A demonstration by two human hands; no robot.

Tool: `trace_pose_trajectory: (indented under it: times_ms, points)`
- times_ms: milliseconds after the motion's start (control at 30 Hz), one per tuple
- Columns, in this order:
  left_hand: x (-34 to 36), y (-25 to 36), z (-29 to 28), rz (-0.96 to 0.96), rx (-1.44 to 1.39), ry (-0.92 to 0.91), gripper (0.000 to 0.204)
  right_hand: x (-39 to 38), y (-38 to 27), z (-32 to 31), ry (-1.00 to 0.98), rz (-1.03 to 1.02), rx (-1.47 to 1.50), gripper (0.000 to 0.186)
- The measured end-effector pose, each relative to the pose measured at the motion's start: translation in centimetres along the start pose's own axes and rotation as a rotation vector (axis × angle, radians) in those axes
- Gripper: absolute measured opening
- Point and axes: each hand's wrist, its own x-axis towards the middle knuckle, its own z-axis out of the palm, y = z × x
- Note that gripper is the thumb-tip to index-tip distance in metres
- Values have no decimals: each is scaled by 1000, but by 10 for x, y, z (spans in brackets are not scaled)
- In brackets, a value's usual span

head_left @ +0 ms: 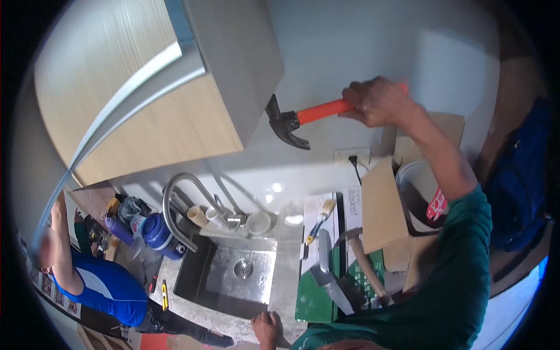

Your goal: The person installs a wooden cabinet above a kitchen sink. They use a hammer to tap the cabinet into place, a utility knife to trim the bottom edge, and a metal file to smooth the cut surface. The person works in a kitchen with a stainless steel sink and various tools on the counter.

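The right hand (376, 102) is clamping the hammer (319, 111) by its handle, just beside the cabinet (248, 64) — a stray swing could be denting that grey side. The handle is running nearly level, head leftward, claw curving downward. The left hand (266, 328) is resting by the counter (286, 251) — whether it's gripping, I cannot tell.

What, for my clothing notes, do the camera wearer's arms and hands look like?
A dark green sleeve covers the right upper arm, ending near the elbow; the forearm is bare. The right hand wears no glove. The left hand is ungloved too; most of that arm is hidden.
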Motion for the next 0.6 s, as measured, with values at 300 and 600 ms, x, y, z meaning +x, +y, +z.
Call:
trace_pose_trajectory:
  times_ms: [300, 600]
  points:
    - [-1, 3, -3, 156, -29, 172, 23, 8, 22, 4, -173, 92, -83, 41]
    - [-2, -6, 6, 273, -60, 254, 18, 1, 34, 21, -252, 143, -101, 42]
